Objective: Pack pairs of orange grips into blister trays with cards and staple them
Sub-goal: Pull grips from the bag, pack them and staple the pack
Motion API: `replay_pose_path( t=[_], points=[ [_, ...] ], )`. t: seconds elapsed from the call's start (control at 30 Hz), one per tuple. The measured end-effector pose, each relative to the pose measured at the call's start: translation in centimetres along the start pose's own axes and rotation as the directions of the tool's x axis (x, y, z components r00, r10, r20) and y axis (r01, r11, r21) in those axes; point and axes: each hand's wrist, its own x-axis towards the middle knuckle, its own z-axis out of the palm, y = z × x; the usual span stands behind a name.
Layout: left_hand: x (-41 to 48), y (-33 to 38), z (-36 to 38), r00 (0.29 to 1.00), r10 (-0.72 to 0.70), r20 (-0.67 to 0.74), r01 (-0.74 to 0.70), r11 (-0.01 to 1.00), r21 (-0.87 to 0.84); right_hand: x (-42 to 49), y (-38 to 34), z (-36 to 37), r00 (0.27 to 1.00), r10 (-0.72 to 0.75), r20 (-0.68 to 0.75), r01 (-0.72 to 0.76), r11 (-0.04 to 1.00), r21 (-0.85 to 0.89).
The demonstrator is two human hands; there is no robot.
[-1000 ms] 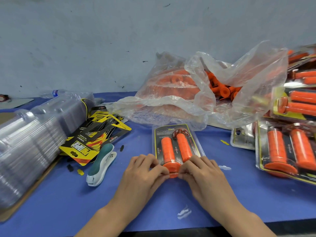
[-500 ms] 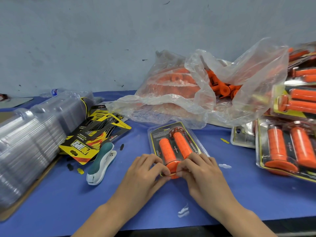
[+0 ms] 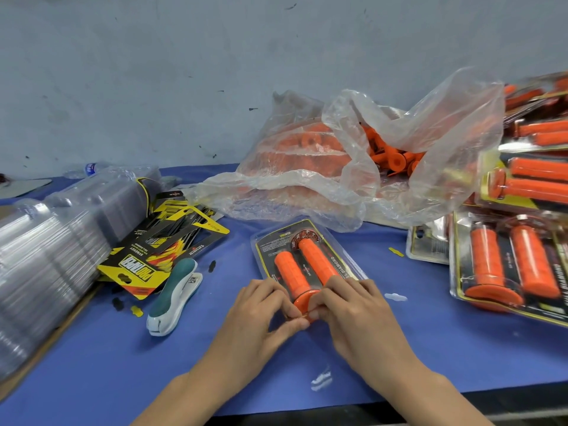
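A clear blister tray with a black-and-yellow card and two orange grips lies on the blue table in front of me, turned slightly to the left. My left hand and my right hand both pinch the tray's near edge, fingertips meeting under the grips' flanged ends. A teal-and-white stapler lies to the left of my left hand.
A stack of empty clear trays fills the left side, with loose printed cards beside it. A plastic bag of loose orange grips sits behind the tray. Finished packs pile up at the right.
The tray has rotated a little counter-clockwise, its far end swinging left. Both hands stay pinched on its near edge and have shifted slightly with it.
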Motion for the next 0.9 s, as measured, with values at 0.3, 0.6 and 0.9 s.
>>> replay_pose_path(
  t=[0.3, 0.6, 0.9],
  points=[
    [0.7, -1.3, -0.6, 0.958, 0.281, 0.063, -0.288, 0.937, 0.200, 0.0, 1.2, -0.3, 0.995, -0.060, 0.085, 0.058, 0.998, 0.018],
    [0.5, -0.6, -0.5, 0.961, 0.272, 0.052, -0.277, 0.942, 0.187, -0.2, 0.7, -0.1, 0.986, -0.152, 0.065, 0.144, 0.983, 0.117],
    [1.4, -2.0, -1.7, 0.972, 0.230, 0.052, -0.231, 0.879, 0.416, -0.8, 2.1, -0.8, 0.990, -0.080, 0.112, 0.087, 0.995, -0.051]
  ],
)
